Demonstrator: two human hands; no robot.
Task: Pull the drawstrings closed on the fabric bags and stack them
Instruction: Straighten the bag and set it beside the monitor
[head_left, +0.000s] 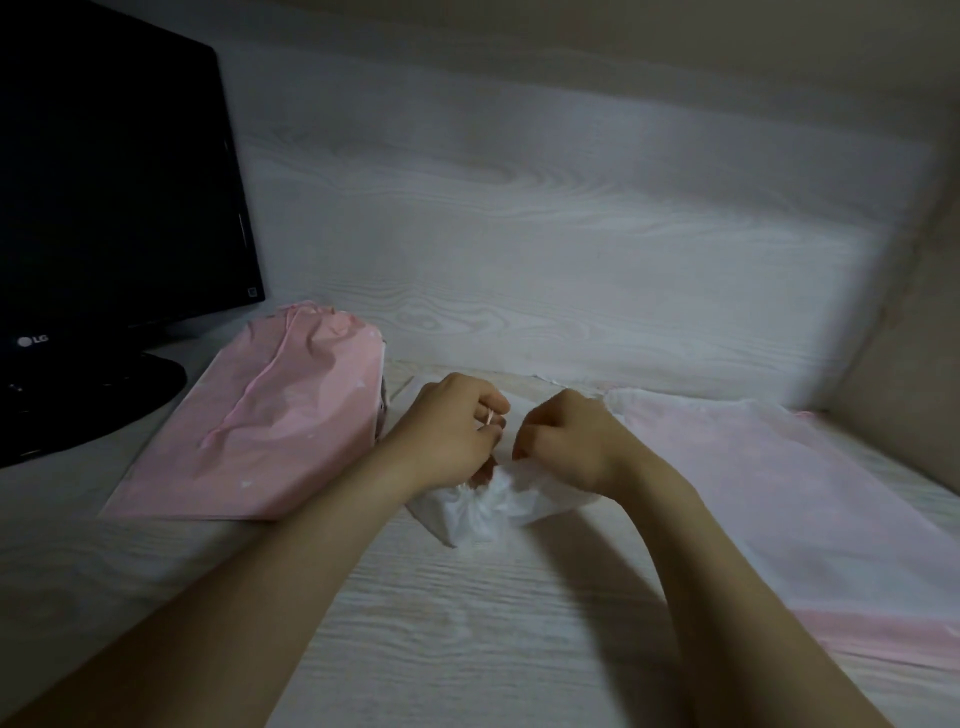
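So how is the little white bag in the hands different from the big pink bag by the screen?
The small white fabric bag looks much smaller than the big pink fabric bag. The white bag's mouth is gathered tight; the pink bag lies spread out. The left hand and right hand hold the white bag; nobody touches the pink one. Both are on the pale table.

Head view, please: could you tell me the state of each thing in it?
white bag: mouth gathered
left hand: pinches drawstring
right hand: grips white bag
pink bag: lying at left, rumpled
pale bag: lying flat at right
monitor: screen dark
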